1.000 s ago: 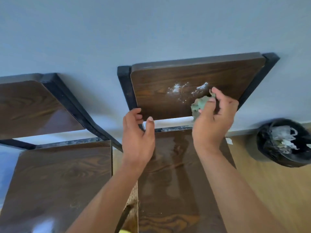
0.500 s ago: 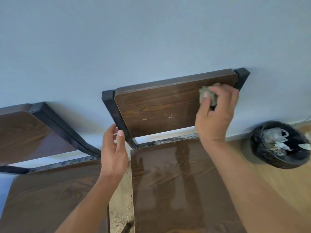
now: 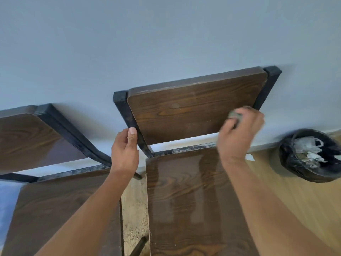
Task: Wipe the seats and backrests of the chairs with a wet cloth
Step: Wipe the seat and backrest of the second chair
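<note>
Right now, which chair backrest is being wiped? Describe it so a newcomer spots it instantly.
Start at the blue-grey wall, where two wooden chairs stand side by side. It is the backrest of the right chair, nearest the black bin. Only this one has the right hand pressing a cloth on it and the left hand at its black post.

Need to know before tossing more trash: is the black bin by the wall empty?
Not empty: the black bin holds crumpled clear plastic and scraps.

I see a glossy wood-grain seat (image 3: 193,200) with a matt wood backrest (image 3: 184,115) at 12 o'clock, a scuffed black metal frame (image 3: 129,115), and a grey-green cloth (image 3: 235,115).
</note>
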